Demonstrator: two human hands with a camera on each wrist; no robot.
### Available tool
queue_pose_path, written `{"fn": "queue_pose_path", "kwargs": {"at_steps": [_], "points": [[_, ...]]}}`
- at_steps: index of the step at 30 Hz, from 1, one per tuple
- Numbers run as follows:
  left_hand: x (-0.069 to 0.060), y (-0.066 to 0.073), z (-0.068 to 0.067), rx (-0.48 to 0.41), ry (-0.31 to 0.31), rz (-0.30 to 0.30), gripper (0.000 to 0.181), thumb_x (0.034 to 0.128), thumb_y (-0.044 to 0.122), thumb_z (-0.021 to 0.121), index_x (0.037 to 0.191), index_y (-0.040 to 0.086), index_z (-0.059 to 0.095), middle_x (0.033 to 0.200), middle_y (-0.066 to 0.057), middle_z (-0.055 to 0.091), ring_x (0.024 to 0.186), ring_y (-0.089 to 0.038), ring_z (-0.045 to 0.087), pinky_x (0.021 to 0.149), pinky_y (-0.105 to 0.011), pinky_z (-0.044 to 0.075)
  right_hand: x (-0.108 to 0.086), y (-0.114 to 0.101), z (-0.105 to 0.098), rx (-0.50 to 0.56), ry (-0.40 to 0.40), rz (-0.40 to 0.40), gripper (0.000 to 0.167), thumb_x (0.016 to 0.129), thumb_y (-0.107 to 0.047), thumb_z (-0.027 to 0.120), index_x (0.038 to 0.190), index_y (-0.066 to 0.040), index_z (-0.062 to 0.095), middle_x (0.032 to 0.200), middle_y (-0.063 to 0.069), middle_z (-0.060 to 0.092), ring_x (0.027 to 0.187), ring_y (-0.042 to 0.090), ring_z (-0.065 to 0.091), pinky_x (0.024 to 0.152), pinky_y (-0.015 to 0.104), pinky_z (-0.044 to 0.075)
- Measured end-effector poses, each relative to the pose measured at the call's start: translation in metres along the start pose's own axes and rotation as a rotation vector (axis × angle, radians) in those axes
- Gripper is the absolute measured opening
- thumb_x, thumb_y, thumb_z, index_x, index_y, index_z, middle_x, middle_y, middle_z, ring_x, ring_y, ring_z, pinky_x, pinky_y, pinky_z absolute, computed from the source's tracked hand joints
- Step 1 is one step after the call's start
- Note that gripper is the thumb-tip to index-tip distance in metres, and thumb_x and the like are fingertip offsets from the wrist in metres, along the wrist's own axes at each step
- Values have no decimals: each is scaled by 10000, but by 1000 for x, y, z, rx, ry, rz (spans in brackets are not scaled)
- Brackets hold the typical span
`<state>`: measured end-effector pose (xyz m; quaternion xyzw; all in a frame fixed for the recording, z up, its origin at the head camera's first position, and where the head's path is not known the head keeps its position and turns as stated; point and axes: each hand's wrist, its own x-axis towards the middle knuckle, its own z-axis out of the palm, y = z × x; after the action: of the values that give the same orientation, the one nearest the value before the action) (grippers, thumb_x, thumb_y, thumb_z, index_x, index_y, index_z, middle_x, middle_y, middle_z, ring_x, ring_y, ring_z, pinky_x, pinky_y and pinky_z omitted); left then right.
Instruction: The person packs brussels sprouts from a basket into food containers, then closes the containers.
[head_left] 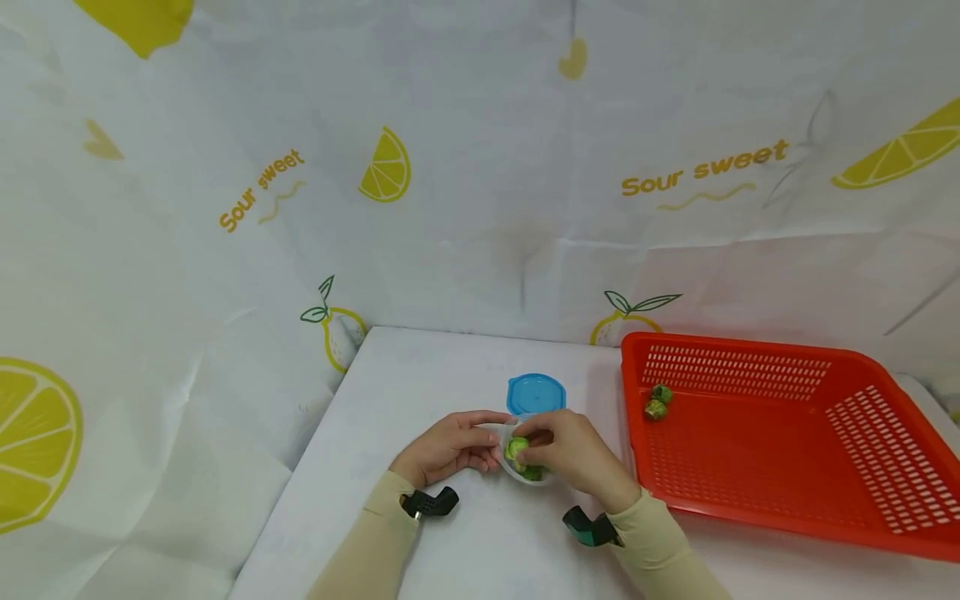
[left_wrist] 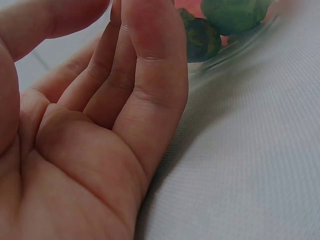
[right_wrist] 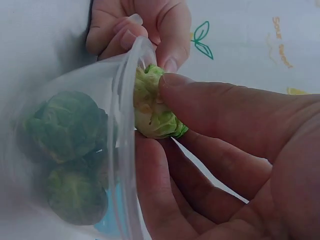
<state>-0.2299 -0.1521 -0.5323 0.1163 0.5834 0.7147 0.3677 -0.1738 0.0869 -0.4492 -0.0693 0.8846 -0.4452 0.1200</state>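
Note:
A clear plastic bowl (head_left: 534, 482) stands on the white table in the head view. My left hand (head_left: 453, 446) holds it at its left rim, thumb on the rim and fingers outside. Between thumb and fingers, my right hand (right_wrist: 225, 145) pinches a pale green Brussels sprout (right_wrist: 156, 107) at the bowl's mouth. Through the cloudy wall, the right wrist view shows darker Brussels sprouts (right_wrist: 75, 125) inside the bowl. The left wrist view shows the left palm (left_wrist: 85, 155), with part of the bowl and sprouts (left_wrist: 202, 42) beyond the fingers.
Just behind the bowl lies a blue lid (head_left: 536, 392). To the right is a large red plastic basket (head_left: 750, 467) with two Brussels sprouts (head_left: 657, 403) near its left wall. A lemon-printed sheet (head_left: 480, 167) hangs behind the table (head_left: 420, 367).

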Motion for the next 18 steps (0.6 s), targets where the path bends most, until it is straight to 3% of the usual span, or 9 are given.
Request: {"fn": "queue_pose_path", "kwargs": {"at_steps": [12,18], "points": [[-4,5,1,3,-4,27,499,1075,95,624,1565,53,539,900,-24,767,812,-118,742,793,-265,646,1,-3,2,-17,-6,-39,224,915,-99,850,1137,-127,840,1008,-12,776,921,146,683,850,377,658],[-1,0,-1,7,-11,30,492,1074,95,626,1558,54,548,885,-19,764,815,-108,740,788,-257,640,-9,-10,-11,-7,19,-33,237,936,-121,840,1173,-118,833,1102,32,791,957,149,707,867,375,665]]}}
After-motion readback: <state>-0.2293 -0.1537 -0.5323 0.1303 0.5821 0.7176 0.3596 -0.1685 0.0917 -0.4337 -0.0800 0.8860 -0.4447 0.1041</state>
